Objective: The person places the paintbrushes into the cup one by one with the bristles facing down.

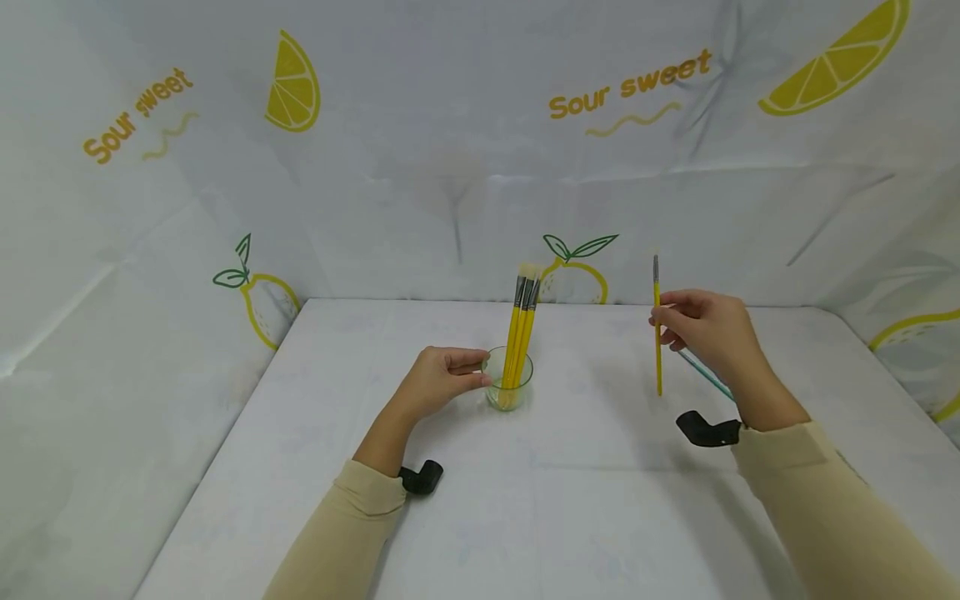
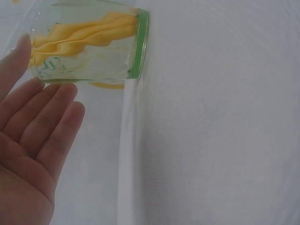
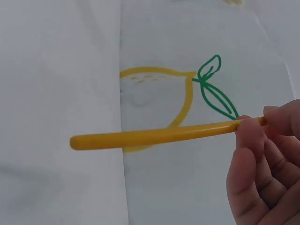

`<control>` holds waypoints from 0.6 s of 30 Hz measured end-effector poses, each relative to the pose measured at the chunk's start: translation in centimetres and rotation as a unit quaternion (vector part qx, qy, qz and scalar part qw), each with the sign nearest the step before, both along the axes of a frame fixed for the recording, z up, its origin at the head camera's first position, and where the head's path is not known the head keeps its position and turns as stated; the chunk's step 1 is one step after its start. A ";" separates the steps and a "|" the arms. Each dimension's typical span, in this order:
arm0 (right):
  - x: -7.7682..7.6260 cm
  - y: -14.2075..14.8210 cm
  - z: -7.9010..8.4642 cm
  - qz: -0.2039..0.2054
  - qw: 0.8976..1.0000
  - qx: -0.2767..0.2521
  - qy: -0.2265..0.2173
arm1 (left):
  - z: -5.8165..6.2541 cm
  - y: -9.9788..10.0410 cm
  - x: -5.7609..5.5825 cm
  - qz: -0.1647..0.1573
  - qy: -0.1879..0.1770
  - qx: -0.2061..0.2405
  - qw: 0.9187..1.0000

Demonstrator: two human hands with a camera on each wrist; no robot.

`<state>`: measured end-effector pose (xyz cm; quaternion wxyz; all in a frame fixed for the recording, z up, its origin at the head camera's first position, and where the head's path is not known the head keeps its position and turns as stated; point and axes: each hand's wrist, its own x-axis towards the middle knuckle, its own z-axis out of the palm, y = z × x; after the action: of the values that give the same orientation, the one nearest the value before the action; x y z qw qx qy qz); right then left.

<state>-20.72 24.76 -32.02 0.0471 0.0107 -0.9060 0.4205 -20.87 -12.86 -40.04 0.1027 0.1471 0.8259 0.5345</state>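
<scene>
A clear glass cup (image 1: 506, 398) stands on the white table, its base tinted green in the left wrist view. Several yellow paintbrushes (image 1: 517, 337) lean in it, bristles up. My left hand (image 1: 438, 382) holds the cup's left side near the rim, thumb on the near side and fingertips on the far side. To the right, my right hand (image 1: 708, 329) pinches one slim yellow paintbrush (image 1: 658, 358) between thumb and fingers. That brush hangs nearly upright above the table, its metal ferrule at the top. In the right wrist view its rounded handle end (image 3: 93, 141) points away from the fingers.
A thin teal stick (image 1: 707, 374) lies on the table (image 1: 465, 533), partly hidden behind my right hand and wrist. White cloth with lemon prints (image 1: 420, 150) rises behind the table and along its sides. Black wrist mounts (image 1: 708, 430) sit at both cuffs.
</scene>
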 end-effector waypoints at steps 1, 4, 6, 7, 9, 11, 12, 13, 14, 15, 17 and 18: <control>0.0 -0.2 0.0 -0.001 1.000 -0.010 -0.001 | 0.0 0.0 0.0 -0.003 -0.001 0.004 1.000; -0.2 -0.8 0.2 0.002 0.999 -0.037 -0.005 | -0.1 -0.1 -0.1 -0.008 -0.004 0.009 1.000; -0.3 -1.2 0.2 0.006 0.998 -0.058 -0.008 | -0.1 -0.1 -0.1 -0.009 -0.006 0.009 1.000; -0.4 -1.5 0.2 0.007 0.997 -0.070 -0.010 | -0.1 -0.1 0.0 -0.010 -0.006 0.009 1.000; -0.5 -2.0 0.3 0.014 0.995 -0.102 -0.009 | -0.1 -0.1 0.0 -0.011 -0.005 0.008 1.000; -0.6 -2.7 0.4 0.021 0.990 -0.136 -0.007 | 0.0 -0.1 0.0 -0.011 -0.005 0.007 1.000; -0.7 -3.0 0.4 0.023 0.988 -0.154 -0.005 | 0.0 -0.1 0.0 -0.011 -0.005 0.008 1.000; -0.8 -3.3 0.4 0.026 0.985 -0.168 -0.002 | 0.0 -0.1 0.0 -0.011 -0.006 0.009 1.000; -0.8 -3.7 0.5 0.028 0.982 -0.185 0.001 | 0.1 -0.1 0.1 -0.011 -0.007 0.010 1.000; -0.9 -4.0 0.5 0.030 0.979 -0.201 0.004 | 0.1 -0.1 0.1 -0.010 -0.009 0.011 1.000; -1.1 -4.8 0.5 0.034 0.970 -0.240 0.013 | 0.1 -0.1 0.1 -0.010 -0.011 0.014 1.000; -1.1 -5.2 0.5 0.034 0.965 -0.258 0.017 | 0.1 -0.1 0.1 -0.010 -0.014 0.017 1.000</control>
<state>-21.84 19.57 -31.51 0.0486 0.0364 -0.7650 0.6412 -20.81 -12.96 -39.98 0.1167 0.1496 0.8139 0.5492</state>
